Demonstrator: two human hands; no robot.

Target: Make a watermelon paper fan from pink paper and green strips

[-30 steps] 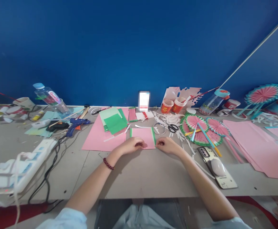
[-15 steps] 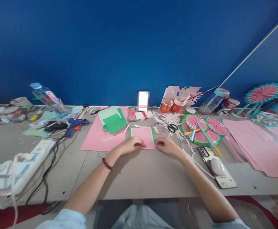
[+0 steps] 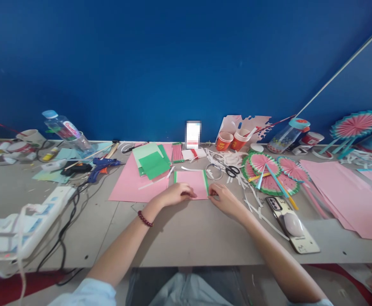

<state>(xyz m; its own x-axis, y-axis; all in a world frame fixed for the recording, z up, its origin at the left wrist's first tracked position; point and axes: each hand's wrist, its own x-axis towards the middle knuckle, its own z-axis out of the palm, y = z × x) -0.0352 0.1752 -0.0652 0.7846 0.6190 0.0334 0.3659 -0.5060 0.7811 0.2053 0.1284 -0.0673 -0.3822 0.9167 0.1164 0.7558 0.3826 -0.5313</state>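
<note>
A small pink paper sheet [image 3: 190, 178] with green strips along its left and right sides lies flat on the table in front of me. My left hand [image 3: 177, 194] rests over its lower left part, fingers curled and fingertips pressing on the paper near the bottom edge. At the lower right corner, by the green strip, my right hand [image 3: 223, 197] has thumb and fingers pinched on the paper's edge. Left of the sheet, green paper pieces [image 3: 154, 165] lie on a larger pink sheet [image 3: 125, 191].
Black-handled scissors [image 3: 232, 171] and white paper strips lie behind my right hand. To the right are watermelon paper fans [image 3: 276, 178], a phone [image 3: 292, 225] and pink sheets [image 3: 342, 199]. A blue glue gun [image 3: 101, 167] and a power strip [image 3: 50, 221] sit on the left.
The whole view has shifted very slightly. Both hands stay at the bottom edge of the pink paper sheet, with hardly any visible movement.
</note>
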